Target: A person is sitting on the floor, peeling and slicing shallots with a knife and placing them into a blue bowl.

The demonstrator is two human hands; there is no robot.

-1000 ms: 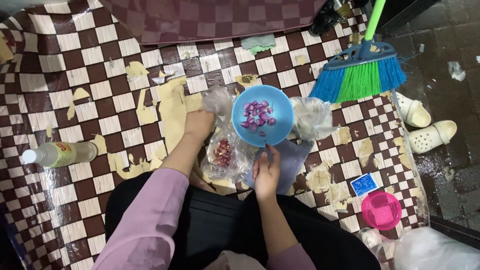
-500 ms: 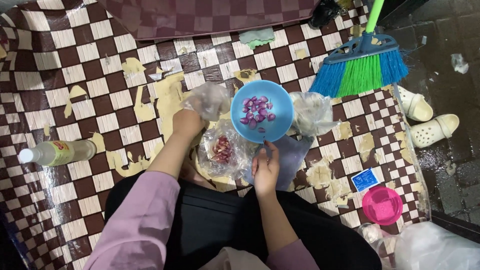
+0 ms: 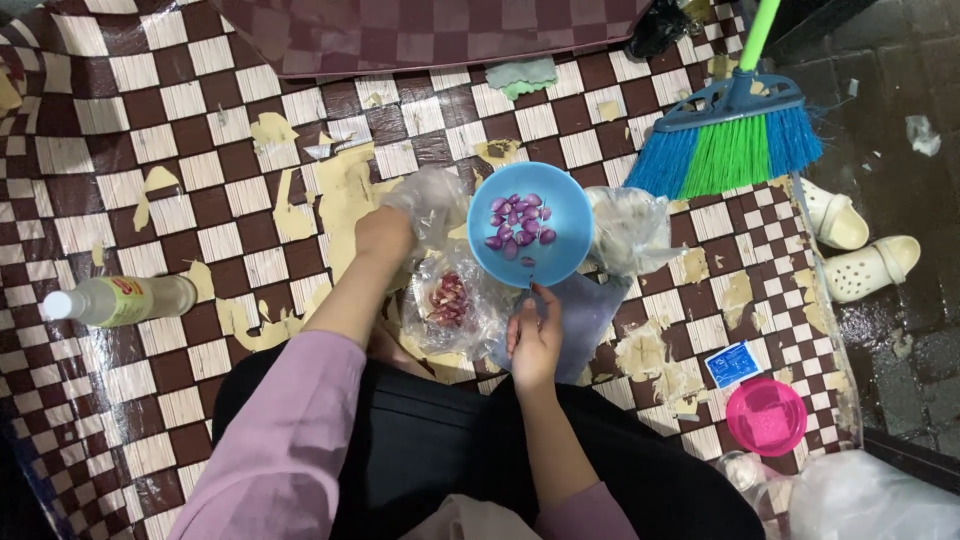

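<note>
Checkered brown-and-cream floor covering point(image 3: 200, 130), worn through in pale patches, fills the view; a person sits on it, dark-clothed lap at the bottom edge. Positions below are referenced to the blue bowl point(image 3: 530, 225).

Largest to smallest:
- Broom point(image 3: 735, 140) with blue and green bristles: right of the bowl and above it, well apart.
- Clear plastic bags: one point(image 3: 630, 230) touching the bowl's right rim, one point(image 3: 455, 300) just below and left of the bowl, holding reddish peelings.
- Blue bowl: contains peeled purple shallots point(image 3: 518, 222).
- Bottle point(image 3: 120, 300), lying on its side: far left of the bowl.
- Pale sandals point(image 3: 870, 260): far right of the bowl, on wet dark floor.
- Pink container point(image 3: 768, 415): below and right of the bowl, well apart.

Hand pose:
- Left hand point(image 3: 385, 235): arm extended forward, hand just left of the bowl, at a crumpled clear bag point(image 3: 430, 200). Fingers are hidden; whether they are closed cannot be told.
- Right hand point(image 3: 535, 340): directly below the bowl, fingers drawn together, tips pointing at the near rim. Anything pinched between them is too small to tell.

Risk assessment: the bowl rests partly on loose plastic, so a nudge from either hand could probably tip it and scatter the shallots. The bag of peelings lies open; a tug on adjoining plastic could spill it.
</note>
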